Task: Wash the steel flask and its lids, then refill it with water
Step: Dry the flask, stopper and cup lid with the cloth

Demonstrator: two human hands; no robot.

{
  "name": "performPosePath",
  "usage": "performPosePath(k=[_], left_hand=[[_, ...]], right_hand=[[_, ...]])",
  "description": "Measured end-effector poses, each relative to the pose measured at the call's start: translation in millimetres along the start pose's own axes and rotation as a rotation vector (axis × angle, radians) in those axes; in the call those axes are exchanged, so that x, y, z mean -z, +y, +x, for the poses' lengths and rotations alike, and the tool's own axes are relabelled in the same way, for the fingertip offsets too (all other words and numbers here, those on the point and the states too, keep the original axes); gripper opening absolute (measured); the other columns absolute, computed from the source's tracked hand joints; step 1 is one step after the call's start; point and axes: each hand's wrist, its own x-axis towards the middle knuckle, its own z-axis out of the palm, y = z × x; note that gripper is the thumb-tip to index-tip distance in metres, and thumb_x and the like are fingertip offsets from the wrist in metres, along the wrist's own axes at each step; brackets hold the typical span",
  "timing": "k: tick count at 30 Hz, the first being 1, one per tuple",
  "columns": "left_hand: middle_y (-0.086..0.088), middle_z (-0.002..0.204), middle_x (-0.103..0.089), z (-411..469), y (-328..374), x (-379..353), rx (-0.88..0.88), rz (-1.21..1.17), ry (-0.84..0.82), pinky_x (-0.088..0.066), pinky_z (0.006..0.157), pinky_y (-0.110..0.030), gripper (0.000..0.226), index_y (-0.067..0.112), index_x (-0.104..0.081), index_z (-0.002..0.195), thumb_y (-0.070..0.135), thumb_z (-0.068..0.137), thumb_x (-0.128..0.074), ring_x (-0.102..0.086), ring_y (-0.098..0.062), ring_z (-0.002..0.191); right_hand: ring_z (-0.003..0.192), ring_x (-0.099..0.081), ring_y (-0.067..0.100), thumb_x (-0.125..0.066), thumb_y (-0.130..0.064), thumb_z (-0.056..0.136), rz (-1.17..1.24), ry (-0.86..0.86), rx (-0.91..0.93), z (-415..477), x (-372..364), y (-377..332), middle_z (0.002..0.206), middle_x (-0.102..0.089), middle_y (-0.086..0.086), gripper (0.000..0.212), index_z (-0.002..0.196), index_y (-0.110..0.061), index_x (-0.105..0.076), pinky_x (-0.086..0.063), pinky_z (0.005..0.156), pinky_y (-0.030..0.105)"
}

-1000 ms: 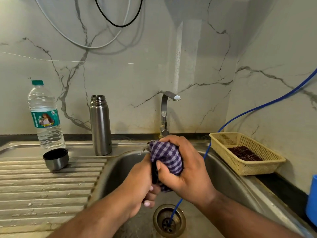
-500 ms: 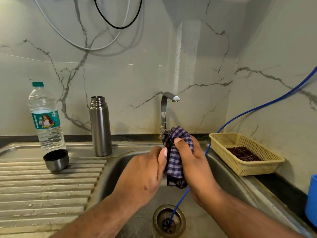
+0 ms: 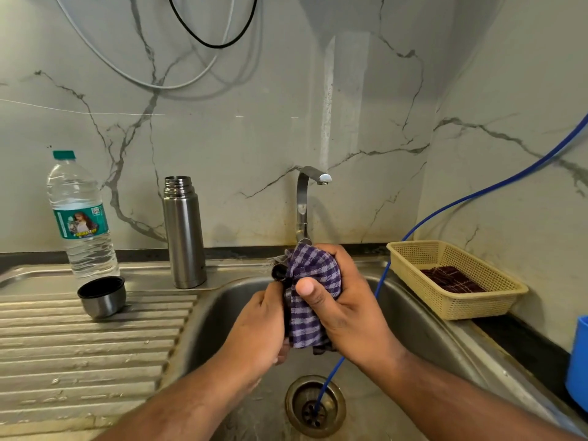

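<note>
The steel flask (image 3: 184, 233) stands open and upright on the sink ledge, left of the tap (image 3: 304, 198). Its steel cup lid (image 3: 101, 296) sits mouth up on the ribbed drainboard (image 3: 89, 345). Over the sink basin (image 3: 413, 329) my right hand (image 3: 343, 300) grips a purple checked cloth (image 3: 310, 291) wrapped around a small black lid (image 3: 279, 272), of which only an edge shows. My left hand (image 3: 257, 326) holds the lid and cloth from the left side, fingers curled beneath.
A plastic water bottle (image 3: 81, 218) stands behind the cup lid. A thin blue hose (image 3: 477, 195) runs from the right wall down into the drain (image 3: 315, 405). A yellow basket (image 3: 455, 281) with a dark cloth sits right of the basin; a blue container (image 3: 577, 361) is at the right edge.
My hands have kept turning the cloth around the lid: it moved from bunched in my right fist, to hanging between both hands, to wrapped again with my right thumb on top.
</note>
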Motion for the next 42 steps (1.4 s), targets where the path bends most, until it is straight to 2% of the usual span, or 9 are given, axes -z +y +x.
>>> performPosePath(k=[10,15,18,24,29,34,36,38,42], left_hand=[[-0.001,0.054,-0.025,1.2,10.3,24.9,0.170,-0.238,-0.254,-0.019,0.041,-0.020,0.050,0.012,-0.060,0.089,0.046,0.108,-0.028,-0.021,-0.009,0.043],[0.004,0.071,-0.057,-4.7,6.5,14.0,-0.019,0.163,-0.091,-0.038,0.043,-0.017,0.024,0.023,-0.059,0.108,0.027,0.110,-0.036,-0.047,-0.007,0.054],[0.002,0.090,-0.065,-1.4,2.2,8.4,-0.137,0.313,0.035,-0.055,0.069,-0.021,0.023,0.023,-0.058,0.093,0.023,0.108,-0.041,-0.065,-0.013,0.080],[-0.018,0.119,-0.063,-2.8,3.8,4.1,-0.094,0.316,0.143,-0.045,0.085,-0.036,0.038,0.002,-0.054,0.130,0.023,0.111,-0.029,-0.059,-0.037,0.113],[-0.008,0.077,-0.066,3.5,-2.5,6.7,0.074,0.108,0.266,-0.035,0.049,-0.023,0.034,0.017,-0.060,0.103,0.036,0.110,-0.033,-0.060,-0.019,0.067],[-0.022,0.103,-0.057,-3.4,4.6,9.9,0.028,0.047,0.271,-0.051,0.075,-0.042,0.039,-0.002,-0.046,0.137,0.020,0.111,-0.027,-0.060,-0.038,0.086],[-0.023,0.110,-0.061,-2.6,14.6,9.7,0.004,-0.002,0.266,-0.053,0.082,-0.039,0.040,-0.004,-0.045,0.140,0.018,0.106,-0.047,-0.066,-0.040,0.102],[-0.012,0.083,-0.066,2.3,12.4,11.4,-0.060,0.159,0.183,-0.049,0.058,-0.022,0.050,-0.006,-0.061,0.117,0.017,0.080,-0.086,-0.070,-0.026,0.071],[-0.001,0.065,-0.048,-1.4,2.1,9.6,0.089,-0.007,0.168,-0.039,0.047,-0.029,0.038,0.004,-0.055,0.113,0.035,0.110,-0.035,-0.047,-0.017,0.054]], right_hand=[[0.108,-0.070,0.015,-0.071,-0.015,0.089,0.177,-0.218,-0.041,3.3,15.1,-12.0,0.113,-0.071,0.000,0.044,0.130,-0.017,-0.055,-0.056,0.087,0.027],[0.111,-0.066,0.012,-0.085,-0.032,0.077,-0.104,-0.186,0.035,-1.3,8.0,-10.7,0.115,-0.067,-0.012,0.059,0.129,-0.024,-0.056,-0.055,0.091,0.024],[0.105,-0.067,0.008,-0.080,-0.040,0.080,-0.149,-0.106,0.063,-2.6,1.6,-8.8,0.110,-0.068,-0.015,0.051,0.124,-0.025,-0.059,-0.054,0.086,0.019],[0.104,-0.068,0.011,-0.069,-0.036,0.092,-0.108,-0.103,0.068,0.3,1.0,-7.7,0.109,-0.069,-0.011,0.039,0.127,-0.022,-0.058,-0.055,0.087,0.023],[0.122,-0.060,0.019,-0.063,-0.018,0.100,-0.157,-0.233,0.087,-1.5,2.7,-1.8,0.127,-0.061,-0.008,0.046,0.142,-0.024,-0.046,-0.051,0.103,0.037],[0.113,-0.063,0.020,-0.059,-0.010,0.094,-0.148,-0.204,0.101,-0.8,4.7,-2.6,0.118,-0.064,-0.009,0.046,0.138,-0.022,-0.049,-0.054,0.096,0.031],[0.112,-0.064,0.018,-0.058,-0.013,0.097,-0.133,-0.184,0.094,-1.4,3.6,-1.8,0.116,-0.066,-0.009,0.042,0.137,-0.022,-0.050,-0.054,0.094,0.027],[0.110,-0.065,0.016,-0.059,-0.017,0.097,-0.146,-0.163,0.084,-1.4,2.4,-1.6,0.114,-0.067,-0.011,0.041,0.136,-0.025,-0.051,-0.054,0.092,0.025],[0.108,-0.064,0.013,-0.058,-0.017,0.093,-0.225,-0.216,0.055,1.2,8.6,-2.7,0.112,-0.066,-0.014,0.042,0.132,-0.030,-0.052,-0.055,0.090,0.027]])
